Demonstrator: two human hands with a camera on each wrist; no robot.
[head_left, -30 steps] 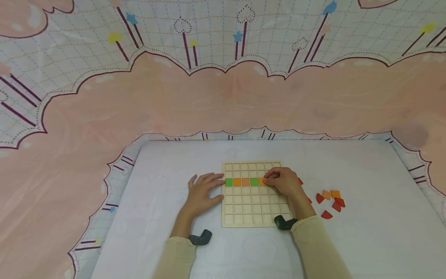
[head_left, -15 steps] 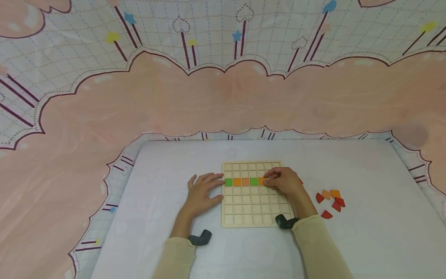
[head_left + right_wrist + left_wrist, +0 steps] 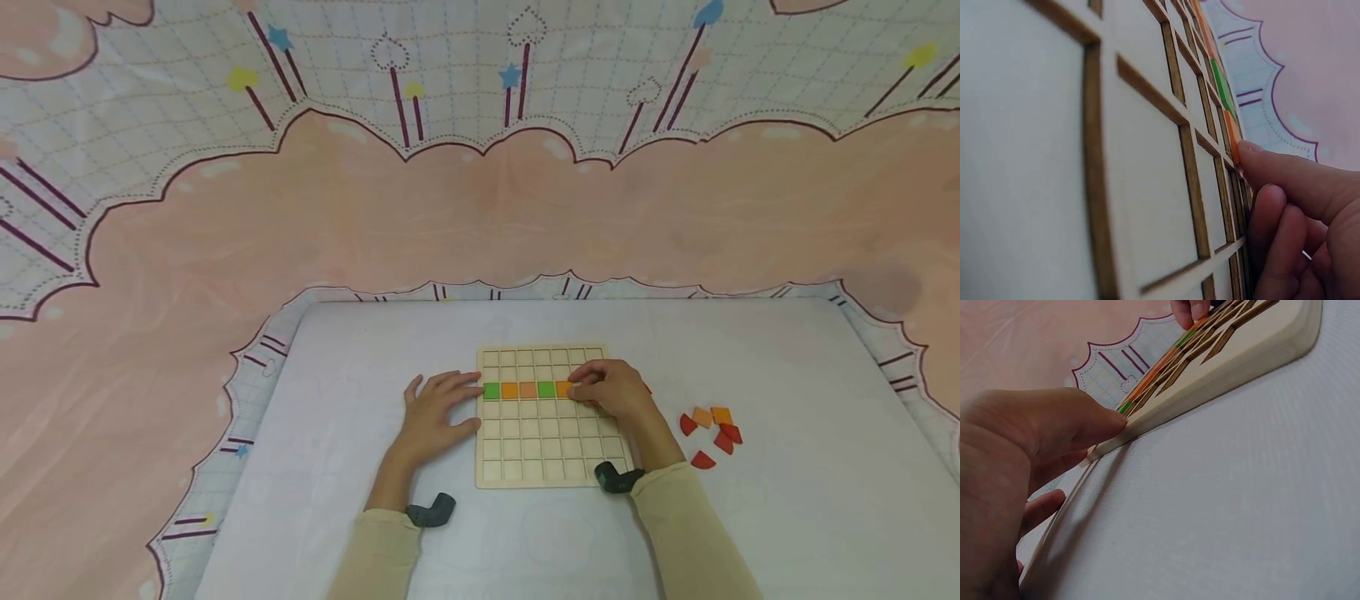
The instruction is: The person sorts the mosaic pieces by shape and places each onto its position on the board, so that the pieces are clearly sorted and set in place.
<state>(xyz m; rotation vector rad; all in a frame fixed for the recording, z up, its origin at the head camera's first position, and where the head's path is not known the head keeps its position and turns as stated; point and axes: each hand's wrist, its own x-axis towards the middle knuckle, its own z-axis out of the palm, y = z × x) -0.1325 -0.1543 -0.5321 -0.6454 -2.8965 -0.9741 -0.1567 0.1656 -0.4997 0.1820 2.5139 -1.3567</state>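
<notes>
A light wooden board (image 3: 538, 450) with a grid of square recesses lies on the table. One row of it holds square tiles: a green tile (image 3: 491, 391), an orange tile (image 3: 510, 391), a paler orange tile (image 3: 528, 391), another green tile (image 3: 547, 390) and a further orange tile (image 3: 563, 390). My right hand (image 3: 611, 390) pinches that last orange tile at its right edge; the right wrist view shows the thumb tip against the tile (image 3: 1231, 131) and the other fingers curled. My left hand (image 3: 433, 418) lies spread with extended fingers at the board's left edge, thumb touching the rim (image 3: 1147, 428).
To the right of the board lie loose pieces: red quarter-circle pieces (image 3: 702, 460), a pale orange square (image 3: 702, 417) and a darker orange square (image 3: 722, 415). Another red piece (image 3: 648, 389) peeks out behind the right hand. A patterned cloth (image 3: 480, 217) hangs behind the white table (image 3: 360, 350).
The right wrist has shifted slightly to the right while its fingertips stay at the orange tile, and it now covers a red piece beside it. The left hand has not visibly moved.
</notes>
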